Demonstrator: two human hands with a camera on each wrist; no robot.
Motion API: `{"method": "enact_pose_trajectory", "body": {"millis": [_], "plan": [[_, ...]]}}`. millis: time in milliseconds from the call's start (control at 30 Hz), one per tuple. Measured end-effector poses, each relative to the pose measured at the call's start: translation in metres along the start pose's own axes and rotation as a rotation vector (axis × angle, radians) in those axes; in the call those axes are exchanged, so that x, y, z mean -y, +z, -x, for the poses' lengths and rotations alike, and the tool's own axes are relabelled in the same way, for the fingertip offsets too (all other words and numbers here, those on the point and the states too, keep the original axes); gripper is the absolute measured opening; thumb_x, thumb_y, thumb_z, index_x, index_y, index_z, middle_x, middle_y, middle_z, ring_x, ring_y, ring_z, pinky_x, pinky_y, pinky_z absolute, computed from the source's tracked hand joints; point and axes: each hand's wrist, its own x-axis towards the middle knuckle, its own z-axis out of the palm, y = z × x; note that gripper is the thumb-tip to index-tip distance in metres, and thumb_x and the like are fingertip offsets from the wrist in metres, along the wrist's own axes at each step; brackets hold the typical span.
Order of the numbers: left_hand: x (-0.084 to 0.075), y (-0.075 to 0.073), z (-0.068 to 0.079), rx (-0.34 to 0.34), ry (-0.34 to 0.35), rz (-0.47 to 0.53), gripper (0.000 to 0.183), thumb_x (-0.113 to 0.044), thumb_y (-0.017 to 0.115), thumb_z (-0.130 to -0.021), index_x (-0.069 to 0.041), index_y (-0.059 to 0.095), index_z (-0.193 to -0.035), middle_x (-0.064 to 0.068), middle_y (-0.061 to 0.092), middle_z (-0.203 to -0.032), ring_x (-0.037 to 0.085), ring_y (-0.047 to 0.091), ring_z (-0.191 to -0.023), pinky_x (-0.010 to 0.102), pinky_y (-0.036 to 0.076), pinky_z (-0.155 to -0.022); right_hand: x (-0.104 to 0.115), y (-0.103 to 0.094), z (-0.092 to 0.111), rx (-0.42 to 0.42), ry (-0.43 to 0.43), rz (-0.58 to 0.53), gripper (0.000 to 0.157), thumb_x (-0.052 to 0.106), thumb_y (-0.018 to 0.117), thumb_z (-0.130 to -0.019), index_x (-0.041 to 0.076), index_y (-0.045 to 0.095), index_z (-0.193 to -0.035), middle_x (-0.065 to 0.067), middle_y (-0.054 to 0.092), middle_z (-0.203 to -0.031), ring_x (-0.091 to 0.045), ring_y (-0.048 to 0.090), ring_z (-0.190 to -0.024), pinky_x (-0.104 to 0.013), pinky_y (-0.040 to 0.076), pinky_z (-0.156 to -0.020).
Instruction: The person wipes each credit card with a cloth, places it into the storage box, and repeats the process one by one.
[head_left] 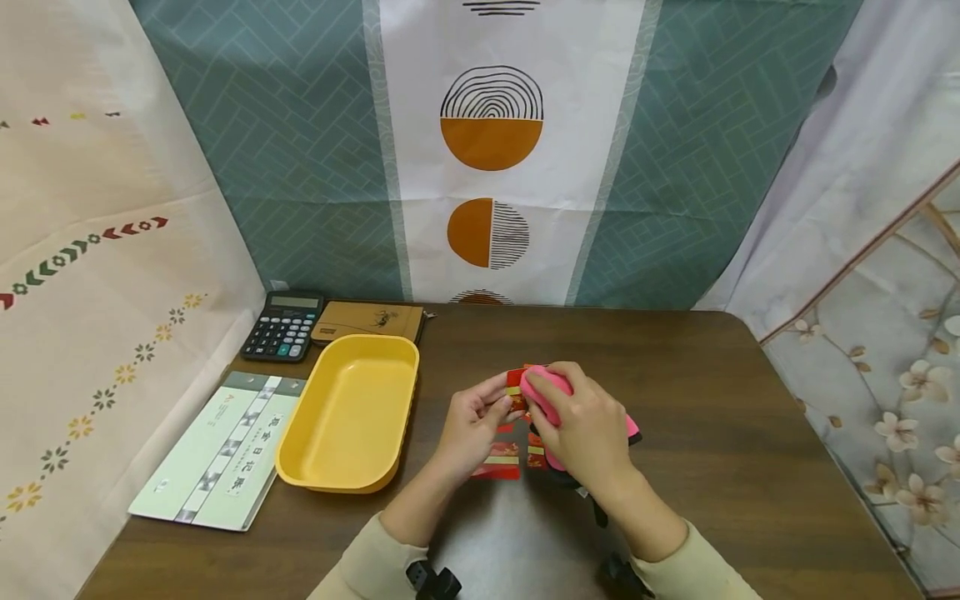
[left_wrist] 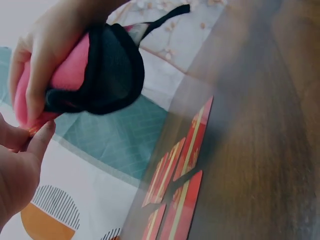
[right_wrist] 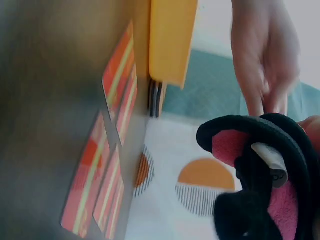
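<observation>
My left hand (head_left: 472,429) pinches a small red card with a gold band (head_left: 514,380) between thumb and fingers, held up over the table. In my right hand (head_left: 592,425) is a soft pink cloth pad with black trim (left_wrist: 114,70), a black strap and a white tag (right_wrist: 271,162). The pad's pink side lies against the card at the left fingertips and hides much of it. Below the hands, several red cards with gold bands (left_wrist: 192,142) lie flat on the wooden table (head_left: 720,467), in loose rows.
Left of the hands stands a yellow tray (head_left: 348,425). Beside it lies a pale green account book (head_left: 213,454). A black calculator (head_left: 283,327) and a brown notebook (head_left: 367,320) sit at the back left. A patterned cloth (head_left: 495,183) hangs behind the table.
</observation>
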Motion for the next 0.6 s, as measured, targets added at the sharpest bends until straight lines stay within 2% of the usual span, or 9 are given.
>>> {"method": "enact_pose_trajectory", "body": {"millis": [100,200,400,500,600], "plan": [[0.000,0.001,-0.002,-0.018,0.003,0.016,0.038,0.008,0.053,-0.101,0.013,0.052,-0.138,0.029,0.063,-0.128,0.028,0.068,-0.110,0.036,0.058,-0.089,0.004,0.002,0.003,0.021,-0.071,-0.019,0.043,0.023,0.091,-0.072,0.013,0.078,-0.111,-0.013,0.066,-0.106,-0.031,0.071,-0.077,-0.045,0.063,-0.062],[0.000,0.001,-0.002,-0.036,-0.004,0.030,0.036,0.009,0.053,-0.100,0.013,0.055,-0.136,0.029,0.065,-0.125,0.024,0.069,-0.107,0.035,0.059,-0.088,0.004,0.002,0.007,0.017,-0.079,-0.025,0.044,0.023,0.092,-0.070,0.014,0.078,-0.111,-0.012,0.067,-0.106,-0.031,0.070,-0.076,-0.045,0.063,-0.062],[-0.004,-0.004,-0.002,-0.050,-0.002,0.047,0.037,0.010,0.054,-0.099,0.015,0.053,-0.136,0.031,0.064,-0.126,0.037,0.069,-0.108,0.039,0.059,-0.087,-0.011,-0.001,0.013,-0.006,-0.049,-0.026,0.043,0.021,0.091,-0.071,0.013,0.078,-0.111,-0.011,0.066,-0.107,-0.030,0.070,-0.076,-0.043,0.062,-0.058],[-0.006,-0.007,-0.002,-0.023,-0.002,0.046,0.036,0.010,0.052,-0.100,0.015,0.052,-0.136,0.031,0.063,-0.126,0.042,0.067,-0.109,0.041,0.058,-0.087,-0.019,-0.002,0.015,-0.016,-0.049,-0.024,0.043,0.021,0.091,-0.071,0.012,0.078,-0.111,-0.012,0.067,-0.106,-0.030,0.070,-0.074,-0.043,0.061,-0.056],[-0.007,-0.009,-0.002,0.015,-0.004,0.030,0.035,0.009,0.051,-0.101,0.015,0.053,-0.136,0.032,0.063,-0.125,0.043,0.067,-0.109,0.045,0.058,-0.088,-0.028,-0.005,0.012,-0.028,-0.028,-0.024,0.042,0.021,0.090,-0.072,0.011,0.078,-0.111,-0.013,0.067,-0.105,-0.029,0.069,-0.072,-0.042,0.060,-0.054]]}}
